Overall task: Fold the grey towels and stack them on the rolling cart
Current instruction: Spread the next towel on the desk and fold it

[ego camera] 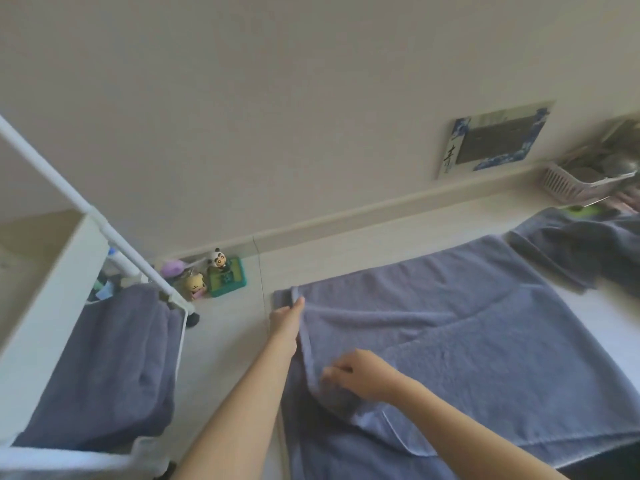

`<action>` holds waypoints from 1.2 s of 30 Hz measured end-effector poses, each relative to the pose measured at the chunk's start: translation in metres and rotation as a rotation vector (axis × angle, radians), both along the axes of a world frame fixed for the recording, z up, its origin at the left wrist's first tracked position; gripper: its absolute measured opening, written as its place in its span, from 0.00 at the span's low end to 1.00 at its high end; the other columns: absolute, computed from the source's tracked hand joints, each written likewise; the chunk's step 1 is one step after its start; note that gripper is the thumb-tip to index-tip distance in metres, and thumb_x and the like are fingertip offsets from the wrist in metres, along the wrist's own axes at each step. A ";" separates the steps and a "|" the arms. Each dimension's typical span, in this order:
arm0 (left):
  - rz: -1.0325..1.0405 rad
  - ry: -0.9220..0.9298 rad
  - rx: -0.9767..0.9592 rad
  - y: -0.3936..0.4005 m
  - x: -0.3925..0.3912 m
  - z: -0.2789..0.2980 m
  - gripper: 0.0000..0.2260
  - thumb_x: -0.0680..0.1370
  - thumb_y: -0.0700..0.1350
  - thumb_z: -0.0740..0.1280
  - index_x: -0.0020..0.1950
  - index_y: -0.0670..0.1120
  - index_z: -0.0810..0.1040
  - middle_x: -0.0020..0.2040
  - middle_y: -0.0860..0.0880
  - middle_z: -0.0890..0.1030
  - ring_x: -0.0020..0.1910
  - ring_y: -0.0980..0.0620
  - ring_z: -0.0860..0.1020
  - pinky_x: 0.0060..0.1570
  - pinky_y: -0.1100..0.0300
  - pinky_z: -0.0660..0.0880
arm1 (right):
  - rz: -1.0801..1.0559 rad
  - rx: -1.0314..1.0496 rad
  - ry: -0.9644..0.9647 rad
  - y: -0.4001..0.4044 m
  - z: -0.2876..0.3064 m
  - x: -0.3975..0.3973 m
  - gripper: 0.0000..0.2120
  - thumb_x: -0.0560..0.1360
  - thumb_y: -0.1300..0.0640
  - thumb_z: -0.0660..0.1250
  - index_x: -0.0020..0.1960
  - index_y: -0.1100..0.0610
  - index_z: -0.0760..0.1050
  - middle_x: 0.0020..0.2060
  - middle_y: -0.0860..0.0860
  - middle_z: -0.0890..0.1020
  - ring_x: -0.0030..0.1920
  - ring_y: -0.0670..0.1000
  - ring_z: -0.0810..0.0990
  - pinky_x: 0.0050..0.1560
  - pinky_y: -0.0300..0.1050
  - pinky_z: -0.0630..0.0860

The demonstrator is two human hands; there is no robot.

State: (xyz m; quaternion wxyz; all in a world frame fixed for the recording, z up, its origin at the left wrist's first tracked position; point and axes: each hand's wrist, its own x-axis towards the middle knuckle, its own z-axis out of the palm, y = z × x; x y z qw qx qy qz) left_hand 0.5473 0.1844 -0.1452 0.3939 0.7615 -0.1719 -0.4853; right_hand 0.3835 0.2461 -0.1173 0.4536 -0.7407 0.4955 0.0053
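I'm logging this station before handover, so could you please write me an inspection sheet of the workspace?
Surface: pale counter, mostly covered by a towel.
Job's things: grey towel spread out, partly folded; folded towels on the rolling cart; another towel crumpled far right.
Clutter: panda figurine, small toys, basket.
Grippers: left hand pinches the towel's far corner; right hand grips its near edge.
Cables: nothing seen.
Surroundings: plain wall, picture leaning on it.

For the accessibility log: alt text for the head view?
A person's left hand and right hand pinch the left edge of a grey towel spread on a pale table. Folded towels lie on a white cart to the left.
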 end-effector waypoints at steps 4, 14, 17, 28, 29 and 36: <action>-0.087 -0.085 -0.034 -0.007 -0.008 0.004 0.11 0.77 0.47 0.68 0.44 0.40 0.75 0.39 0.44 0.75 0.41 0.46 0.75 0.40 0.58 0.69 | -0.185 -0.289 0.104 -0.022 -0.015 -0.014 0.20 0.77 0.43 0.52 0.56 0.50 0.78 0.54 0.49 0.78 0.58 0.54 0.72 0.57 0.44 0.67; -0.170 -0.638 0.116 0.005 0.032 -0.014 0.17 0.81 0.45 0.57 0.56 0.34 0.77 0.56 0.34 0.76 0.55 0.35 0.75 0.53 0.49 0.72 | -0.329 -0.266 0.364 -0.072 -0.030 -0.041 0.22 0.81 0.46 0.49 0.74 0.48 0.59 0.75 0.52 0.56 0.73 0.58 0.56 0.69 0.52 0.59; -0.135 -0.679 0.111 0.002 0.034 -0.017 0.15 0.78 0.42 0.58 0.53 0.31 0.78 0.54 0.32 0.76 0.52 0.34 0.75 0.51 0.49 0.72 | -0.268 -0.288 0.480 -0.078 -0.034 -0.039 0.21 0.81 0.46 0.49 0.73 0.49 0.61 0.71 0.52 0.64 0.68 0.58 0.63 0.66 0.51 0.63; -0.022 -0.424 -0.101 -0.003 0.035 -0.015 0.05 0.78 0.41 0.60 0.45 0.42 0.72 0.42 0.43 0.78 0.46 0.40 0.76 0.43 0.53 0.68 | -0.012 -0.394 0.152 -0.146 -0.041 0.010 0.25 0.80 0.47 0.56 0.75 0.47 0.55 0.76 0.47 0.54 0.76 0.50 0.50 0.72 0.50 0.47; 0.031 -0.400 -0.144 0.000 0.035 -0.016 0.07 0.78 0.43 0.59 0.45 0.41 0.72 0.41 0.42 0.78 0.45 0.39 0.76 0.44 0.51 0.69 | 0.017 -0.389 0.131 -0.155 -0.043 0.016 0.27 0.79 0.45 0.56 0.75 0.48 0.54 0.76 0.47 0.56 0.76 0.50 0.50 0.72 0.50 0.46; 0.097 -0.428 -0.034 0.006 0.042 -0.023 0.12 0.82 0.46 0.55 0.50 0.39 0.72 0.50 0.37 0.78 0.51 0.37 0.76 0.49 0.50 0.70 | 0.348 -0.300 0.364 -0.209 -0.034 0.002 0.21 0.76 0.39 0.60 0.49 0.57 0.76 0.40 0.53 0.77 0.46 0.53 0.72 0.49 0.44 0.59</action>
